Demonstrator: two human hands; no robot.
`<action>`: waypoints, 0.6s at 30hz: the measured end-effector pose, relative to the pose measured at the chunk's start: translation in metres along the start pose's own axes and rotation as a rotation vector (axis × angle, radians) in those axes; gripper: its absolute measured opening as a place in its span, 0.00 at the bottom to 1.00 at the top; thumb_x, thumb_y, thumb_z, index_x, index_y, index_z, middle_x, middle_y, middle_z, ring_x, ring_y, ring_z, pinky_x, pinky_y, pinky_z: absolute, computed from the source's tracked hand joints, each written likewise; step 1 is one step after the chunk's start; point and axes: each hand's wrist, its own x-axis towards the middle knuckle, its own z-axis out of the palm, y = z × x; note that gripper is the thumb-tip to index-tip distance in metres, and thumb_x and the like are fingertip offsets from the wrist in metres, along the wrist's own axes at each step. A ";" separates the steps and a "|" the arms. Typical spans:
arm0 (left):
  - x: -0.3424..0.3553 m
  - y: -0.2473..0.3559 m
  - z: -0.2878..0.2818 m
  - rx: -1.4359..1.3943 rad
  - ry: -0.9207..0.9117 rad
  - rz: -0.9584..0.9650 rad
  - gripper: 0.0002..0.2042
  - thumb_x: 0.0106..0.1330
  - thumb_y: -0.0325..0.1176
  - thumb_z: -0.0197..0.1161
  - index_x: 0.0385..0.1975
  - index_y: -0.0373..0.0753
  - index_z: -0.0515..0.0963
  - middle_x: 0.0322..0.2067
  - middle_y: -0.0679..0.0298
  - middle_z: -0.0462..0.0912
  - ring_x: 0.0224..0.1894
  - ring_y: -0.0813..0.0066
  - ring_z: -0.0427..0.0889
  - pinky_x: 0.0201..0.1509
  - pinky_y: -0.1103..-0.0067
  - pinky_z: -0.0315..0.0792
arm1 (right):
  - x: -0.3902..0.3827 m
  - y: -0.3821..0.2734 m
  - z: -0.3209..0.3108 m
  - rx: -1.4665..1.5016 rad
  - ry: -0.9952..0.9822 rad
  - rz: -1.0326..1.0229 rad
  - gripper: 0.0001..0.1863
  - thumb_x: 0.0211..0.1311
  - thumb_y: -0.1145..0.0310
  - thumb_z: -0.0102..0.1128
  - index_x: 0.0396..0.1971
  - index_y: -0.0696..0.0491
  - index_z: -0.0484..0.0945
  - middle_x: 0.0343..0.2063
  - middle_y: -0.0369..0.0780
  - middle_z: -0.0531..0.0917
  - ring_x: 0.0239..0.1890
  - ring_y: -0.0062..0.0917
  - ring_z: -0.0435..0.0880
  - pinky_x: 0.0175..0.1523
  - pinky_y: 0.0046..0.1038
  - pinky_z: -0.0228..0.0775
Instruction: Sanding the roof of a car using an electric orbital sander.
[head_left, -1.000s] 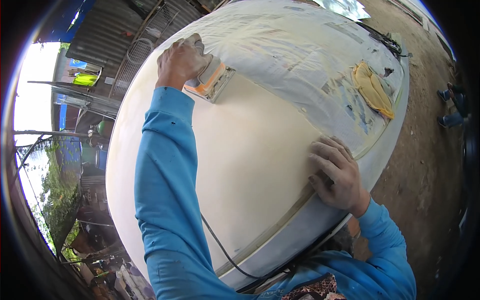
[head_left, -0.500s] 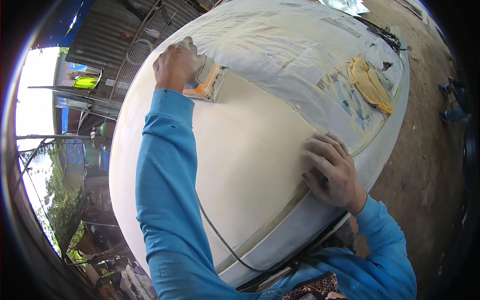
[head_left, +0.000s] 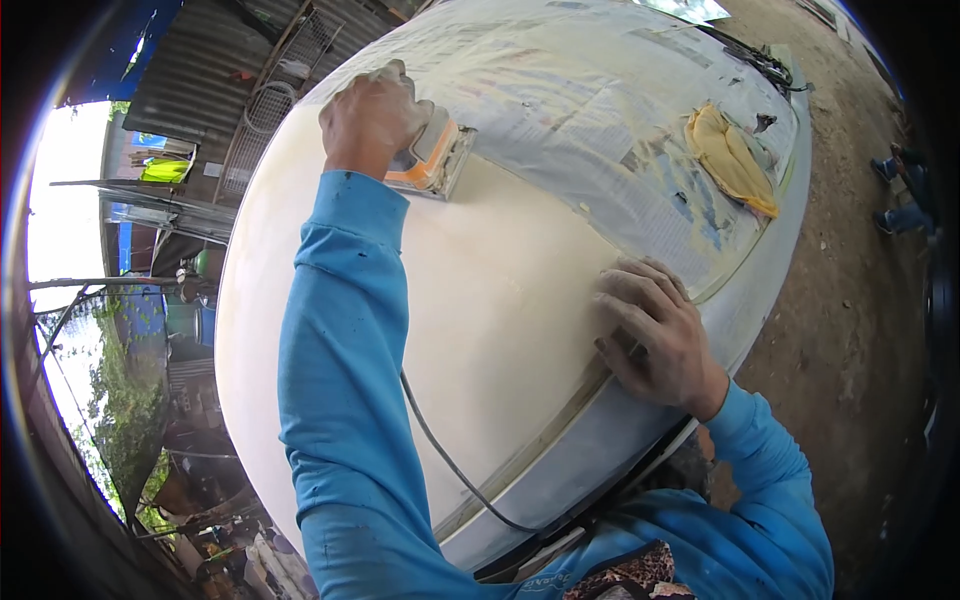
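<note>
My left hand [head_left: 370, 118] is closed around an orange and grey power sander [head_left: 437, 160]. The sander's flat pad lies on the far part of a cream-coloured car body panel [head_left: 500, 290], beside the edge of the masking. A grey cord [head_left: 440, 450] comes out from under my left forearm and crosses the panel toward me; where it meets the sander is hidden. Dust coats my right hand [head_left: 655, 330], which rests on the panel's near right edge with its fingers apart and bent, holding nothing.
Paper and plastic masking [head_left: 580, 120] covers the surface beyond the panel. On it lies a folded yellow cloth [head_left: 730, 160]. At the right, another person's legs [head_left: 905, 195] show on the dirt ground [head_left: 830, 330]. Metal sheets and a wire rack [head_left: 270, 105] stand at the left.
My left hand has slid the sander a little to the right along the masking edge. My right hand keeps its place on the panel. The whole view has shifted slightly.
</note>
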 end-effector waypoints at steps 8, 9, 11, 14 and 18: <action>0.021 -0.001 0.002 -0.001 0.006 0.020 0.28 0.58 0.54 0.66 0.59 0.51 0.78 0.53 0.57 0.86 0.56 0.56 0.84 0.58 0.62 0.78 | -0.001 0.001 -0.001 0.008 0.005 -0.018 0.19 0.54 0.71 0.71 0.47 0.59 0.81 0.51 0.48 0.81 0.61 0.47 0.78 0.67 0.48 0.68; 0.023 0.000 0.001 -0.012 -0.030 -0.009 0.28 0.58 0.54 0.67 0.59 0.51 0.78 0.53 0.57 0.86 0.57 0.56 0.84 0.59 0.62 0.78 | -0.001 0.001 -0.001 0.021 0.023 -0.018 0.19 0.54 0.71 0.70 0.47 0.59 0.81 0.51 0.48 0.81 0.61 0.47 0.78 0.67 0.48 0.68; 0.018 0.004 -0.002 0.002 -0.016 -0.004 0.29 0.58 0.54 0.67 0.60 0.51 0.78 0.53 0.57 0.86 0.57 0.56 0.84 0.60 0.62 0.77 | -0.002 0.002 0.000 0.031 0.026 -0.012 0.19 0.55 0.71 0.70 0.46 0.59 0.81 0.50 0.48 0.81 0.60 0.47 0.78 0.67 0.48 0.68; -0.005 0.019 -0.009 -0.007 -0.036 0.007 0.29 0.59 0.53 0.67 0.60 0.52 0.78 0.53 0.57 0.86 0.57 0.56 0.84 0.61 0.62 0.77 | -0.002 0.004 0.000 0.041 0.041 -0.017 0.18 0.55 0.71 0.70 0.46 0.59 0.80 0.50 0.48 0.81 0.60 0.47 0.78 0.67 0.47 0.68; -0.049 0.041 -0.022 -0.069 -0.033 0.071 0.29 0.58 0.51 0.67 0.60 0.51 0.78 0.51 0.57 0.86 0.55 0.55 0.85 0.59 0.63 0.78 | -0.003 0.006 -0.001 0.047 0.053 -0.031 0.18 0.54 0.71 0.70 0.45 0.59 0.80 0.50 0.48 0.81 0.59 0.46 0.78 0.66 0.46 0.69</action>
